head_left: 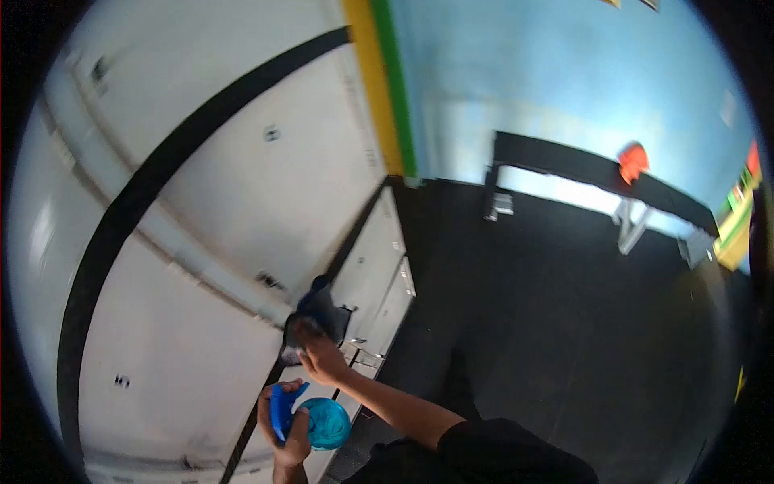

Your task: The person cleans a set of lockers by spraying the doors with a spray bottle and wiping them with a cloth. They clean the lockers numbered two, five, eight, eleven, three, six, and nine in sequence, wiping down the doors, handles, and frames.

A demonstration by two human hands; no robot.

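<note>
My left hand (292,445) is wrapped around the blue trigger head of a spray bottle (329,424). Teal liquid shows through the bottle's clear round body. A little above and to the right of it, my right hand (321,355) grips a dark cloth (326,310), its fingers partly blurred and hidden against the fabric. The cloth bunches up along the black edge of the white lockers (274,185), apparently touching them. The locker doors carry small dark numbers, one reading 5.
A black bench (556,157) with an orange-red item (634,162) on it stands against the light blue wall (556,73). Dark flooring (532,323) stretches between bench and lockers. A yellow and green corner strip (387,89) runs beside the lockers.
</note>
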